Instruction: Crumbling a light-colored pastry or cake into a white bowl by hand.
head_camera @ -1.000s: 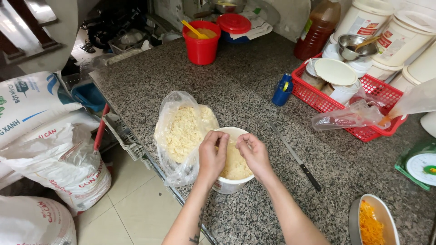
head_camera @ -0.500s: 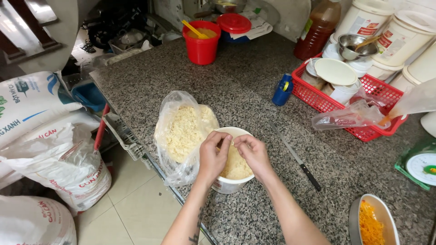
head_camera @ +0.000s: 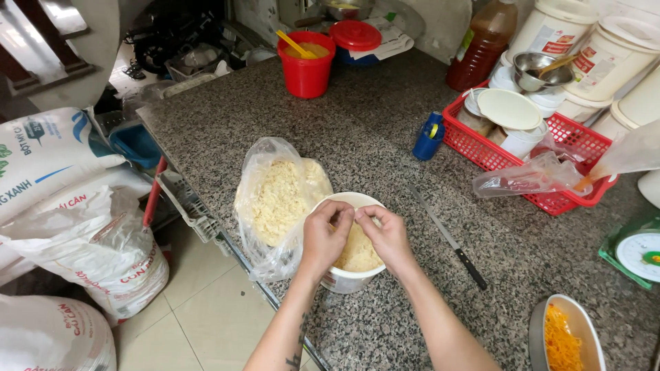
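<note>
Clear bag [head_camera: 275,199] of pale crumbs lies left, touching white cup [head_camera: 350,275] near counter [head_camera: 344,137] edge. Left hand [head_camera: 324,237] and right hand [head_camera: 386,237] meet over cup, fingertips pinching crumb filling [head_camera: 357,254]. Knife [head_camera: 450,240] lies right.

White printed sacks [head_camera: 62,206] on floor, left of counter [head_camera: 385,137].

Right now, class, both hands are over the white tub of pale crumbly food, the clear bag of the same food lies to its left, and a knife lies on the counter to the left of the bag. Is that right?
Not quite. In the head view the knife lies on the granite counter to the right of the white tub, not left of the bag. Both the left hand and right hand are over the tub, as stated.
</note>
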